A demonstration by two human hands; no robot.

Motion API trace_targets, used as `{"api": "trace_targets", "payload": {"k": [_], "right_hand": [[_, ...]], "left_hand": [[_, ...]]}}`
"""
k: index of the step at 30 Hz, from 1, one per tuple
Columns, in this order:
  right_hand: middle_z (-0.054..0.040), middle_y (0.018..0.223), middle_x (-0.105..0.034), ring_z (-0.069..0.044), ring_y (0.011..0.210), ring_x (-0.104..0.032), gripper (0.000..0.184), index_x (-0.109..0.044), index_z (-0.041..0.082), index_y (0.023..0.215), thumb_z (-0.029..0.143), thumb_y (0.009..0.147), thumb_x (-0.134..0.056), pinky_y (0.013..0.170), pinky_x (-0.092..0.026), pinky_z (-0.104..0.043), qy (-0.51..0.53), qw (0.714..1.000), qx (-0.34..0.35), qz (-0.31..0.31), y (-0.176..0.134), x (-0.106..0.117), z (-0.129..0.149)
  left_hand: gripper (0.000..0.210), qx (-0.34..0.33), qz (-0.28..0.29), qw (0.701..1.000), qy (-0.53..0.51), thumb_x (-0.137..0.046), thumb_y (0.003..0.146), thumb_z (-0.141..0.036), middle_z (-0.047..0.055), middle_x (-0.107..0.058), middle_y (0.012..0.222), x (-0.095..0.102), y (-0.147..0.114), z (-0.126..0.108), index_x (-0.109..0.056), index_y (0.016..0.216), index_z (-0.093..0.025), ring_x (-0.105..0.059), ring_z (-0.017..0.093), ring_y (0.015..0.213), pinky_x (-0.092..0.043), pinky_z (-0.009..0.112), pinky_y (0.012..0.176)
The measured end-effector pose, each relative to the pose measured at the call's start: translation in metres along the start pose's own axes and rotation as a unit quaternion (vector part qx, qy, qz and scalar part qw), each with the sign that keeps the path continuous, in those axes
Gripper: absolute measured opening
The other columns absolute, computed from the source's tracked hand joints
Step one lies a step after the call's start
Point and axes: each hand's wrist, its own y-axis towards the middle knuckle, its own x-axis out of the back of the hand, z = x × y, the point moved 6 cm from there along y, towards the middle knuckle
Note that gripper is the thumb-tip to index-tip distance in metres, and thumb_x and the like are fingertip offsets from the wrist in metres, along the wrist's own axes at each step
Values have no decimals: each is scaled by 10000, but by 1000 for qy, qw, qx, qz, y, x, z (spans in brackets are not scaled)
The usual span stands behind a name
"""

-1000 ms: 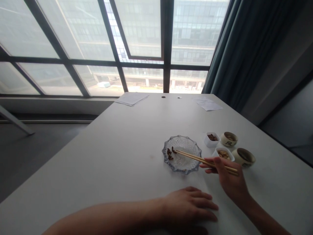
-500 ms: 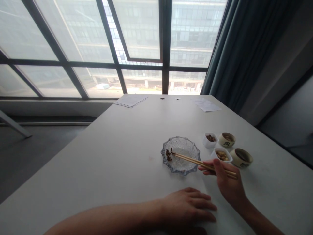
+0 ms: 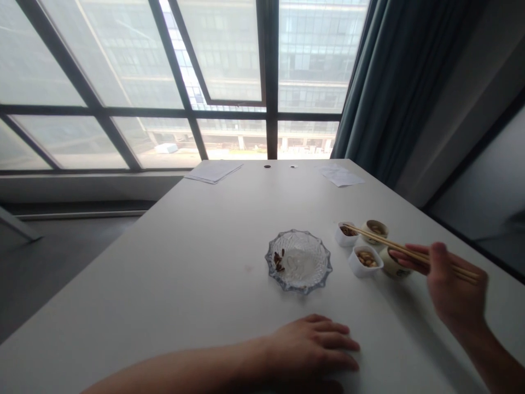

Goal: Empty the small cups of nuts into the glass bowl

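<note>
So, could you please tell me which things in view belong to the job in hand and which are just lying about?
Seemingly in use:
chopsticks, in the right hand
glass dish with dark pieces
dark-filled tub, at chopstick tips
pale-filled tub
perhaps two cream cups beside the tubs

Apparently lying about:
paper stack, far left
loose sheets, far right
</note>
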Motion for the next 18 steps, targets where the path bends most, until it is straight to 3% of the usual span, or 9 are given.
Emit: {"api": "trace_targets", "payload": {"k": [4, 8, 15, 18], "right_hand": [[-105, 731, -787, -252, 611, -772, 527, -802, 140, 891, 663, 891, -741, 565, -651, -355, 0, 1000, 18, 20, -5, -4, 8], [-86, 654, -751, -225, 580, -739, 564, -805, 165, 847, 689, 961, -629, 563, -607, -329, -3, 993, 48, 105, -17, -28, 32], [-22, 474, -572, -136, 382, -514, 749, -723, 169, 664, 819, 948, -485, 409, -355, -264, -86, 939, 52, 328, -28, -122, 68], [-12, 482, -541, -129, 437, -487, 748, -635, 183, 586, 781, 988, -436, 483, -330, -278, -173, 897, 85, 398, -32, -162, 81]], "left_hand": [[444, 3, 2, 1000, -3, -509, 1087, -455, 85, -563, 1590, -2, -2, 1, -642, 1400, -170, -487, 290, 1510, -327, 404, 1276], [408, 3, -5, 1000, -3, -520, 1085, -423, 76, -568, 1587, -2, -3, 1, -639, 1398, -190, -490, 283, 1510, -324, 404, 1278], [360, -3, -22, 1000, 5, -534, 1080, -356, 69, -581, 1575, -1, -3, 1, -649, 1369, -176, -494, 266, 1508, -320, 386, 1283], [349, -5, -20, 1000, 16, -539, 1081, -354, 68, -586, 1570, -3, -3, 1, -653, 1357, -174, -488, 259, 1513, -316, 381, 1286]]}}
